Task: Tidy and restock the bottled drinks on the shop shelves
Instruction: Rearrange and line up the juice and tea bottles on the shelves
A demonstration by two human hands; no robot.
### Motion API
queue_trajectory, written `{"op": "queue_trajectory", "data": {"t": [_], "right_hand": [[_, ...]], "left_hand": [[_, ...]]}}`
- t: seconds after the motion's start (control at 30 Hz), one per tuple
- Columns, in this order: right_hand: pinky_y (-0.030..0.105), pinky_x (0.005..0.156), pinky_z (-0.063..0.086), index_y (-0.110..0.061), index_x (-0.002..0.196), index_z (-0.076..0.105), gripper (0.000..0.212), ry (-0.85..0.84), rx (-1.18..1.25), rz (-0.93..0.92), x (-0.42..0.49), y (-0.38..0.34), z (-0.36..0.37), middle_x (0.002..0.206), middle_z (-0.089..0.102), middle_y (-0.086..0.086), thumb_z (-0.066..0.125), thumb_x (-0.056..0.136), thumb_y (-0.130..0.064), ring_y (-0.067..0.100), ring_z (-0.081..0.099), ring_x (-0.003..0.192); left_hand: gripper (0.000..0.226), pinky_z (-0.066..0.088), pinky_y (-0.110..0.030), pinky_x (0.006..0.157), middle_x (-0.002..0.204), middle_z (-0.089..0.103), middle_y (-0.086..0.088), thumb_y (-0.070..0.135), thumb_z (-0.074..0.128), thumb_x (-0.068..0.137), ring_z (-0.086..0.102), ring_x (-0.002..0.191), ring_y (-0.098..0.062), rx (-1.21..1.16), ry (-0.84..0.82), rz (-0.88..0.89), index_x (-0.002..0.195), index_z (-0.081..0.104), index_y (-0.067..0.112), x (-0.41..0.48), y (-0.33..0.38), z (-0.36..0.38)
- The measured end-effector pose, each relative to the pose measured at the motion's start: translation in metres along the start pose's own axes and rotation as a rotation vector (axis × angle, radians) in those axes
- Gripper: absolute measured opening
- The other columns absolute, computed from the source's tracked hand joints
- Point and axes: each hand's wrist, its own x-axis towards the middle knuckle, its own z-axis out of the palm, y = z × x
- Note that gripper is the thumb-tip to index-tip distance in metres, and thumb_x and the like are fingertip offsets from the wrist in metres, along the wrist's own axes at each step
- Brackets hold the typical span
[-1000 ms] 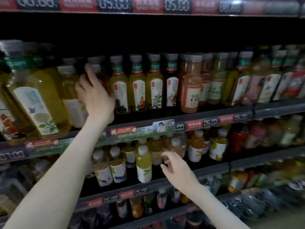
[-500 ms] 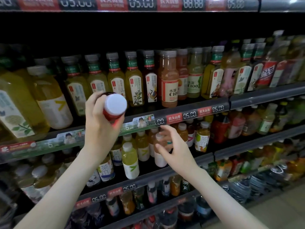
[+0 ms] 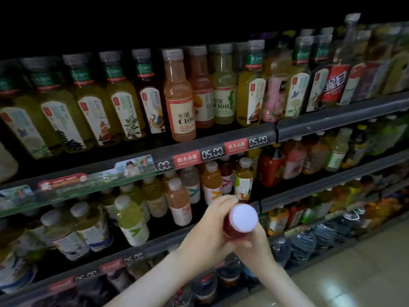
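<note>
Red plastic bottle with white cap (image 3: pixel 243 217) sits clear of dark grey shelf rail (image 3: pixel 332 179); left hand (image 3: pixel 205 233) and right hand (image 3: pixel 256 245) both wrap it.

Dark-red bottle (image 3: pixel 230 229) w/ plain white cap (image 3: pixel 243 217); tea bottles (image 3: pixel 124 100) yellow-green w/ grey caps, green neck bands edged red, white labels w/ small red tab plus plant, bird and pagoda pics. C100 bottle (image 3: pixel 180 103) peach-orange, cream label w/ orange-red border and dark lettering; pink bottle (image 3: pixel 274 96) has a floral-looking print, too blurred to be sure; lime bottle (image 3: pixel 131 218) w/ white label and green chevron. Shelf rails (image 3: pixel 332 120) dark grey, price tags (image 3: pixel 187 159) red w/ white characters, digit displays (image 3: pixel 212 153) black w/ pale numerals, floor (image 3: pixel 354 262) pale beige.
</note>
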Motion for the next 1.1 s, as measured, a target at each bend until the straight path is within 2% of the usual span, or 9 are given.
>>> {"op": "queue_trajectory", "data": {"t": [0.1, 0.17, 0.27, 0.33, 0.43, 0.57, 0.7, 0.9, 1.1], "right_hand": [[0.029, 0.085, 0.052, -0.014, 0.119, 0.056, 0.037, 0.034, 0.055, 0.254, 0.010, 0.044, -0.018, 0.110, 0.066, 0.007, 0.070, 0.085, -0.010, 0.024, 0.062, 0.109], [0.013, 0.084, 0.046, -0.017, 0.118, 0.056, 0.056, 0.174, 0.015, 0.338, 0.026, 0.078, -0.028, 0.110, 0.066, -0.001, 0.086, 0.071, -0.019, 0.008, 0.061, 0.102], [0.005, 0.077, 0.045, -0.016, 0.110, 0.062, 0.047, 0.138, 0.026, 0.334, 0.049, 0.100, -0.032, 0.107, 0.069, -0.003, 0.086, 0.069, -0.022, 0.006, 0.064, 0.100], [0.009, 0.087, 0.042, -0.015, 0.116, 0.061, 0.056, 0.147, 0.030, 0.286, 0.069, 0.114, -0.030, 0.110, 0.068, -0.007, 0.087, 0.067, -0.025, 0.006, 0.061, 0.108], [0.017, 0.097, 0.041, -0.021, 0.126, 0.054, 0.069, 0.161, 0.022, 0.252, 0.097, 0.123, -0.021, 0.117, 0.064, -0.010, 0.087, 0.067, -0.034, 0.004, 0.057, 0.113], [0.028, 0.104, 0.040, -0.020, 0.133, 0.048, 0.079, 0.217, -0.009, 0.204, 0.120, 0.134, -0.008, 0.124, 0.060, -0.008, 0.088, 0.066, -0.028, 0.006, 0.053, 0.118], [0.037, 0.102, 0.045, -0.009, 0.128, 0.050, 0.078, 0.243, -0.098, 0.142, 0.133, 0.139, 0.000, 0.122, 0.059, 0.006, 0.090, 0.062, -0.022, 0.020, 0.054, 0.119], [0.040, 0.095, 0.045, 0.002, 0.111, 0.056, 0.068, 0.225, -0.490, 0.042, 0.145, 0.136, 0.020, 0.107, 0.061, 0.016, 0.088, 0.064, -0.035, 0.034, 0.054, 0.111], [0.050, 0.093, 0.048, -0.006, 0.126, 0.039, 0.083, 0.209, -0.348, 0.215, 0.146, 0.138, 0.016, 0.124, 0.049, 0.014, 0.088, 0.064, -0.028, 0.031, 0.046, 0.120]], "left_hand": [[0.063, 0.016, -0.003, 0.106, 0.142, 0.019, 0.039, 0.063, 0.051, 0.087, 0.017, 0.132, 0.019, 0.170, -0.113, -0.138, 0.135, 0.011, 0.060, 0.023, -0.038, 0.021], [0.056, 0.019, -0.011, 0.109, 0.144, 0.031, 0.017, 0.053, 0.044, 0.095, 0.025, 0.134, 0.005, 0.286, 0.047, -0.247, 0.144, 0.020, 0.040, 0.039, -0.074, 0.038], [0.069, 0.028, -0.032, 0.109, 0.148, 0.030, -0.015, 0.027, 0.059, 0.092, 0.031, 0.136, -0.030, 0.458, 0.319, -0.494, 0.148, 0.023, 0.010, 0.067, -0.126, 0.047], [0.082, 0.038, -0.043, 0.100, 0.146, 0.032, -0.021, 0.027, 0.066, 0.087, 0.039, 0.128, -0.039, 0.427, 0.369, -0.594, 0.149, 0.016, 0.010, 0.089, -0.149, 0.051], [0.082, 0.043, -0.036, 0.074, 0.132, 0.050, -0.021, 0.038, 0.062, 0.086, 0.059, 0.103, -0.039, 0.340, 0.400, -0.759, 0.144, 0.007, 0.020, 0.114, -0.172, 0.057], [0.074, 0.036, -0.027, 0.066, 0.127, 0.049, -0.025, 0.039, 0.060, 0.088, 0.061, 0.095, -0.036, 0.540, 0.405, -0.762, 0.135, 0.025, -0.005, 0.119, -0.180, 0.062], [0.070, 0.050, -0.038, 0.058, 0.099, 0.053, -0.037, 0.014, 0.084, 0.071, 0.061, 0.078, -0.050, 0.546, 0.517, -0.656, 0.113, 0.041, -0.022, 0.096, -0.168, 0.067], [0.065, 0.050, -0.044, 0.072, 0.110, 0.047, -0.029, 0.021, 0.077, 0.079, 0.055, 0.095, -0.046, 0.441, 0.544, -0.708, 0.118, 0.039, -0.016, 0.075, -0.160, 0.064], [0.078, 0.040, -0.035, 0.090, 0.143, 0.030, -0.025, 0.031, 0.067, 0.088, 0.044, 0.123, -0.039, 0.465, 0.396, -0.793, 0.139, 0.023, -0.007, 0.099, -0.167, 0.058]]}}
